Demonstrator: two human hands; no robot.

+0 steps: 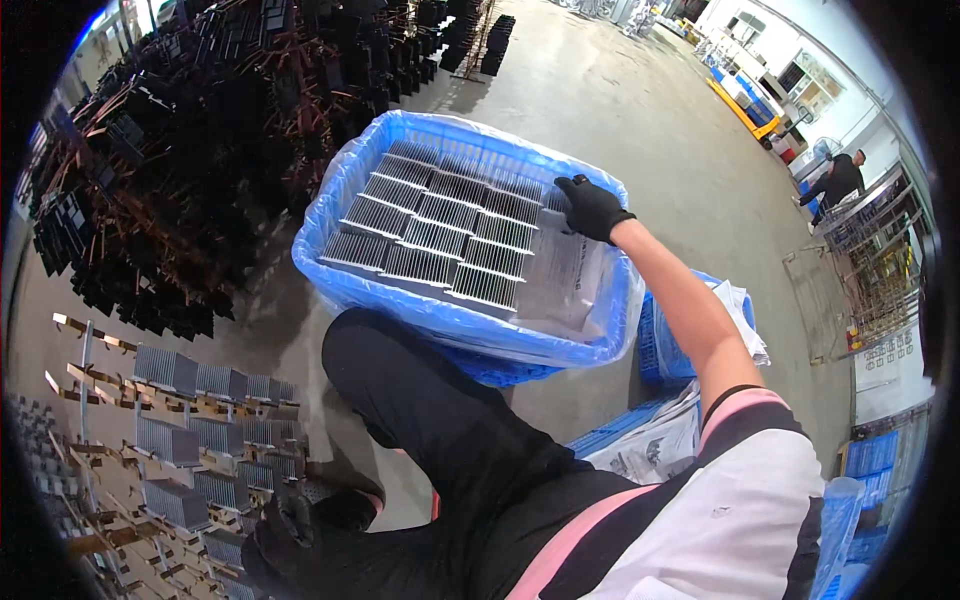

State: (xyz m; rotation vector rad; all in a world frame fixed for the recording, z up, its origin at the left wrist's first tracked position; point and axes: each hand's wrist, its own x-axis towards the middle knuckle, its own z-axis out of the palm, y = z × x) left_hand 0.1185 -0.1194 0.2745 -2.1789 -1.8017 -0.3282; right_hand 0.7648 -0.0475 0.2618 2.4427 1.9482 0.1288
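Note:
A blue plastic crate (460, 340) lined with clear plastic film stands on the floor before me. Rows of grey finned metal heat sinks (440, 225) fill its left and middle. My right hand (594, 208), in a black glove, reaches to the crate's far right corner. Its fingers are closed about a finned heat sink (553, 200) at the end of the far row. My left hand (283, 530), gloved in black too, is low at the left, next to heat sinks on a rack. Its fingers blend with dark clothing, so their pose is unclear.
A rack (90, 370) with hooks carries several grey heat sinks at lower left. Dark parts (180, 160) hang densely on racks beyond it. Right of the crate stands another blue crate (660, 340) with white bags. A person (838, 185) is far right, near wire frames.

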